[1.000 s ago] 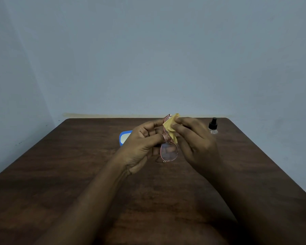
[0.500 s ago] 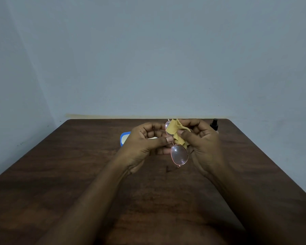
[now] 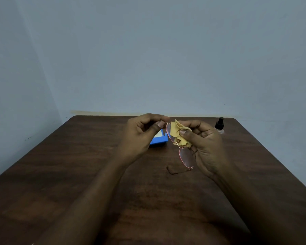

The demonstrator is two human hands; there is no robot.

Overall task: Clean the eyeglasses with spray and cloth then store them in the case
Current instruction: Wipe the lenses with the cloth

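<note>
Holding the glasses (image 3: 187, 157) above the worktop (image 3: 78, 165), you have your left grip (image 3: 141, 137) pinching the frame's far corner and your right grip (image 3: 207, 147) pinching the cloth (image 3: 179, 133) against the upper lens. They look light, thin and easily bent: hold the rim, press gently.

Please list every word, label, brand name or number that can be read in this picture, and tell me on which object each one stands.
No text can be read anywhere in this picture.
spray bottle: no label shows; too small and dim to tell more.
blue case: a pale patch on top, no letters readable, partly hidden.
cloth: plain yellow, no print visible.
eyeglasses: no marking visible on the frame.
</note>
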